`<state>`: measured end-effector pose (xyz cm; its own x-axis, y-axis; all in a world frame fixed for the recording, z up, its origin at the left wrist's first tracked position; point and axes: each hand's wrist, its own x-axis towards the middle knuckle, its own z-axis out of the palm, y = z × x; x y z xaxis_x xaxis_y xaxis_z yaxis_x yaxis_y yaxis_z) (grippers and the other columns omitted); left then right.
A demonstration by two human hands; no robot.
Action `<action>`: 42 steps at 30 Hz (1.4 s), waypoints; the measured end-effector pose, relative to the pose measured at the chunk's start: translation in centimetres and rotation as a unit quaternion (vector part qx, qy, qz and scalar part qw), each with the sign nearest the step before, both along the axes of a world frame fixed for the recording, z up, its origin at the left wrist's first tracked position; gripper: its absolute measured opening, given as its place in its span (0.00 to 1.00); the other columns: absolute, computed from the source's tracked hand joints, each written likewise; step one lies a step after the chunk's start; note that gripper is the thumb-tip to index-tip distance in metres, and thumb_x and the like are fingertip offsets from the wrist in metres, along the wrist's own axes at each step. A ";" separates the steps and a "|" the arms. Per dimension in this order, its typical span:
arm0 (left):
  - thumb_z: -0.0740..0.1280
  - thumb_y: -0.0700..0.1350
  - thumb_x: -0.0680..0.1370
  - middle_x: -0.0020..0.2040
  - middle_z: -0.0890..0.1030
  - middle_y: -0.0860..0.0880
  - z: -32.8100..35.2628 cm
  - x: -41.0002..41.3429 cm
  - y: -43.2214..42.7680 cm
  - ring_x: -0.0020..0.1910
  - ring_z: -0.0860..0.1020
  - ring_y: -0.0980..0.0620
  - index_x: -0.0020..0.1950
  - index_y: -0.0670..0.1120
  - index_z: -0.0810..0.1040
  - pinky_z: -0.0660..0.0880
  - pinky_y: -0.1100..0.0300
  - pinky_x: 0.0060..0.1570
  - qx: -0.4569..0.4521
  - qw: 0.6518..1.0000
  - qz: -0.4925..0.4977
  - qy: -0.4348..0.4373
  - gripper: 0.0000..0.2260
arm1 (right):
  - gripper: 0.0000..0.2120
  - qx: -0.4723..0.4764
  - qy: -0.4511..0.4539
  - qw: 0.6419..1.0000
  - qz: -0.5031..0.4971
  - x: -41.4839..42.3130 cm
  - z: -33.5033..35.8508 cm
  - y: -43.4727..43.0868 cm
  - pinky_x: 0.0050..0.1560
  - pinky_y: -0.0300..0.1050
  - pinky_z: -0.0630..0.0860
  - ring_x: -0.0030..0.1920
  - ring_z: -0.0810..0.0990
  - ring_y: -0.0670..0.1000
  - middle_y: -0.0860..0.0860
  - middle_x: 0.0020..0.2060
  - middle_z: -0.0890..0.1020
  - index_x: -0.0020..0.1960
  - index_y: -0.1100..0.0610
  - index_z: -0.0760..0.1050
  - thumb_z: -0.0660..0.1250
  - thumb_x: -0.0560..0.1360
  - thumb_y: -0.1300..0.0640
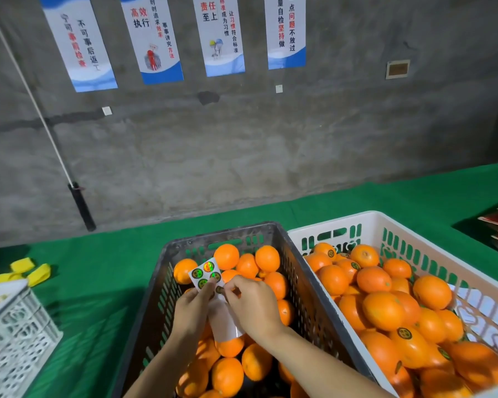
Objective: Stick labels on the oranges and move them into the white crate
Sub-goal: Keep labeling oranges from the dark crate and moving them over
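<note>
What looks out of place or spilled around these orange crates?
Nothing stands out. The oranges lie inside the dark crate and the white crate, none spilled on the green cloth. The left hand holds the label sheet; the right hand pinches one label on it. Loose yellow pieces lie on the cloth at far left.

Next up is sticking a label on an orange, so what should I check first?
1. The left hand grips the label sheet: ok.
2. The right hand pinches one label: ok.
3. That label is fully off the sheet: cannot tell.
4. There are oranges in the dark crate to label: ok.
5. An orange is in hand: not ok, both hands are busy.
6. Room in the white crate: ok, its walls show above the fruit.
</note>
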<state>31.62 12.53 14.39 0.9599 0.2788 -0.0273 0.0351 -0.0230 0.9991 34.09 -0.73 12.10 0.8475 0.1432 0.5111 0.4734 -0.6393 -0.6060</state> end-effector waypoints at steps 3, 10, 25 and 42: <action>0.67 0.59 0.77 0.22 0.70 0.54 0.4 -0.3 -0.1 0.23 0.69 0.58 0.23 0.52 0.72 0.65 0.64 0.24 0.051 0.997 0.044 -0.021 0.23 | 0.07 0.091 0.023 0.995 0.023 0.0 0.6 -0.1 0.40 0.44 0.73 0.43 0.77 0.46 0.46 0.43 0.81 0.47 0.50 0.79 0.66 0.80 0.50; 0.59 0.56 0.84 0.36 0.75 0.49 0.5 0.4 1.2 0.35 0.72 0.52 0.36 0.46 0.72 0.65 0.55 0.36 0.064 0.980 0.182 -0.040 0.21 | 0.10 0.287 0.225 0.930 -0.048 1.4 0.5 -1.3 0.37 0.46 0.68 0.37 0.71 0.52 0.52 0.35 0.74 0.41 0.57 0.71 0.64 0.81 0.59; 0.59 0.56 0.84 0.28 0.66 0.50 0.5 -0.7 1.7 0.25 0.63 0.53 0.33 0.46 0.63 0.55 0.57 0.29 0.233 0.957 0.160 -0.071 0.23 | 0.13 -0.045 0.534 0.842 0.061 2.0 -2.7 -0.2 0.31 0.40 0.75 0.36 0.78 0.48 0.52 0.42 0.79 0.65 0.58 0.73 0.59 0.83 0.56; 0.56 0.57 0.84 0.27 0.65 0.51 -0.3 0.2 1.0 0.25 0.63 0.56 0.33 0.52 0.62 0.54 0.58 0.26 0.328 0.936 0.110 -0.073 0.21 | 0.41 -0.361 0.426 0.813 0.165 1.9 -5.6 -0.7 0.50 0.50 0.77 0.57 0.79 0.58 0.57 0.75 0.66 0.80 0.40 0.36 0.63 0.80 0.52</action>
